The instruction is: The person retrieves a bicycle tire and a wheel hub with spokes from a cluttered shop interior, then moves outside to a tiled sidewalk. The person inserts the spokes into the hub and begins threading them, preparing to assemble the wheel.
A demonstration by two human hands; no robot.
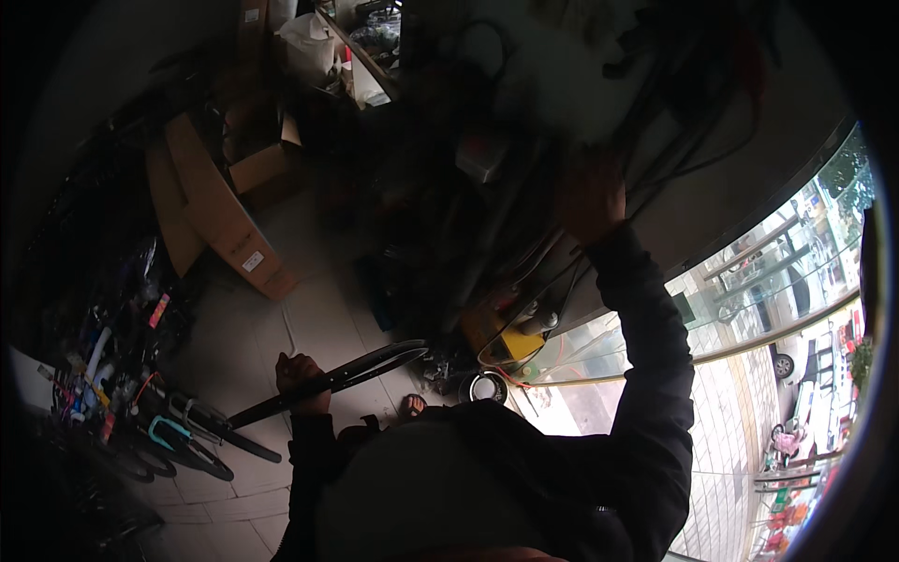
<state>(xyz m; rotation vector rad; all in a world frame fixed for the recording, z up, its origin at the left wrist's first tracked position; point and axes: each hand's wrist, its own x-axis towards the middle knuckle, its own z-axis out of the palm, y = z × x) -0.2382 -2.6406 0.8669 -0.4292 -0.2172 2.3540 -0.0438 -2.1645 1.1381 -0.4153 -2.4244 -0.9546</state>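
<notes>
In the lower left of the frame, the left hand [302, 382] is closed around a black bicycle rim [328, 382], fingers wrapped over its thin curved band. The rim runs through the fist and sticks out on both sides: a longer stretch rises to the right toward the middle of the frame, and a shorter stretch slopes down to the left. Toward the upper right, the right hand [590, 199] is raised high on a dark-sleeved arm, up among a tangle of dark hanging cables [674, 122]; it is blurred, and I cannot tell whether it grips anything. Leaning cardboard boxes [220, 211] stand at the upper left, bicycles [178, 436] crowd the left edge, and a yellow machine [501, 339] sits on the tiled floor [281, 328] near the centre.
</notes>
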